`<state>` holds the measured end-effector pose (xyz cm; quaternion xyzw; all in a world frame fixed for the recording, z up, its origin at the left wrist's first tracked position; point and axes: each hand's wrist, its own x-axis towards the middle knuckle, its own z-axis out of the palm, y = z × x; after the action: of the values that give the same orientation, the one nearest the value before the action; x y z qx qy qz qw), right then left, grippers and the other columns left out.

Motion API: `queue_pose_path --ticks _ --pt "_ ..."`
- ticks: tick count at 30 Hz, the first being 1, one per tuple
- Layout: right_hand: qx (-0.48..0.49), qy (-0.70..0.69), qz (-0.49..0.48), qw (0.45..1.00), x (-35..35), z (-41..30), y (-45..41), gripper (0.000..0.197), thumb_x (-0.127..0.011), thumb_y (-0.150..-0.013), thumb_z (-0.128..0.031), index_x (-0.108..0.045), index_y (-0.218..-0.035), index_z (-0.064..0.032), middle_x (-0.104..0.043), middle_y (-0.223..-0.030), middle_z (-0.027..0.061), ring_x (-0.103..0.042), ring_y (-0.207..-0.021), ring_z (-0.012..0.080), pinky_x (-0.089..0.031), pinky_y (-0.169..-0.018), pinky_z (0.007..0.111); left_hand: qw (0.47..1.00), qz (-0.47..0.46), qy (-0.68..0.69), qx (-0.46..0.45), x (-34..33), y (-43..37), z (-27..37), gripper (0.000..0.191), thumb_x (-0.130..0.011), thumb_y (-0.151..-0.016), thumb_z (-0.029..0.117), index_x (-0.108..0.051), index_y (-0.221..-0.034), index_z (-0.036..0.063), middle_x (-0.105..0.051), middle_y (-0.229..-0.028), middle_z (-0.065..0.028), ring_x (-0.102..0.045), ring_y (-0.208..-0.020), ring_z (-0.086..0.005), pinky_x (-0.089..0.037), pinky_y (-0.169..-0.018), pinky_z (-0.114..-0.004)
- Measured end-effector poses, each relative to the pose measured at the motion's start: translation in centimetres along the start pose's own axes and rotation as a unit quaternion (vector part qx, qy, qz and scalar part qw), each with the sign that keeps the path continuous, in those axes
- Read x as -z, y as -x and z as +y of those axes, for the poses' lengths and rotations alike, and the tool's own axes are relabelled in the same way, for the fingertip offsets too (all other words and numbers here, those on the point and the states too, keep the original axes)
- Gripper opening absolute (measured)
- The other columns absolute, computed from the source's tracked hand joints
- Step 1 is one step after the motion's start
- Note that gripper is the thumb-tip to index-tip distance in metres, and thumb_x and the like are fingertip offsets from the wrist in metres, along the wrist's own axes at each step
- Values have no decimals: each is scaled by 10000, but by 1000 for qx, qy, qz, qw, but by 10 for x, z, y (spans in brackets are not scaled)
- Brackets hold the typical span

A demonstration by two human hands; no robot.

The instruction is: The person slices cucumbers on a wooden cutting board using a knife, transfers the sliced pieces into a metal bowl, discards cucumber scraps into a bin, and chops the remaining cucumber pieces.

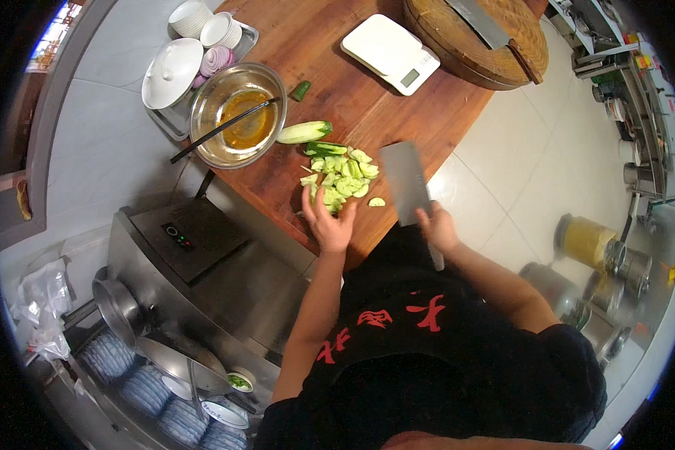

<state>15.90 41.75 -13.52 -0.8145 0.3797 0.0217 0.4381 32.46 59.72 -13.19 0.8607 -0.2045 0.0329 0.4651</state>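
Observation:
My right hand (440, 228) grips the handle of a cleaver (406, 180), its broad blade raised at the right edge of the wooden table (365, 121). Fingers spread, my left hand (331, 222) is at the near side of a heap of cucumber slices (340, 177); whether the fingertips touch them I cannot tell. One slice (377, 202) lies apart, between the heap and the blade. Behind the heap are a cucumber piece with green skin strips (325, 148) and a mostly peeled cucumber piece (305, 132). A small dark green end piece (300, 90) lies farther back.
A metal bowl (198, 132) with brown liquid and a black stick stands at the table's left edge. Behind it are sliced onion (216, 59), a lidded white dish (171, 73) and stacked bowls (190, 19). A kitchen scale (385, 48) and a round chopping block (472, 53) bearing another cleaver (480, 22) stand farther back.

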Motion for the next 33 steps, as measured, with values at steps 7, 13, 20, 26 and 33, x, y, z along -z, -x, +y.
queue_pose_path --ticks 7,13,20,26,33 --pt "35 30 -127 991 -48 -78 12 261 -574 -811 -218 -540 -872 33 -592 -789 254 -581 -761 411 -472 -671 445 999 2 -26 -21 -24 -11 28 552 -782 -626 202 -531 -1089 39 -302 -1311 -203 -325 -1193 -399 -328 -965 -479" --pt "70 2 -162 984 -39 -78 9 263 -563 -821 -224 -528 -916 19 -589 -821 247 -573 -786 410 -464 -690 446 999 32 -4 3 -21 -9 28 406 -746 -653 114 -577 -1013 33 -360 -1283 -173 -345 -1193 -359 -330 -974 -440" --pt "116 -75 -106 985 -23 -126 6 224 -590 -812 -177 -519 -920 5 -587 -794 235 -586 -734 393 -472 -636 421 995 77 23 -58 13 -56 57 425 -740 -657 96 -559 -1039 56 -351 -1288 -179 -356 -1194 -368 -342 -972 -445" --pt "171 -115 -124 971 -30 -218 -57 229 -561 -820 -182 -507 -921 17 -578 -702 200 -588 -657 326 -459 -590 395 992 102 -44 -53 47 -160 43 329 -693 -701 123 -581 -996 28 -419 -1249 -183 -410 -1157 -362 -355 -962 -415" --pt "126 -91 -196 968 -2 -203 -73 249 -553 -837 -172 -515 -1001 11 -601 -751 173 -599 -659 251 -472 -615 364 989 61 -132 -9 64 -231 -6 323 -629 -775 187 -577 -1054 35 -439 -1245 -205 -396 -1163 -372 -338 -973 -425"
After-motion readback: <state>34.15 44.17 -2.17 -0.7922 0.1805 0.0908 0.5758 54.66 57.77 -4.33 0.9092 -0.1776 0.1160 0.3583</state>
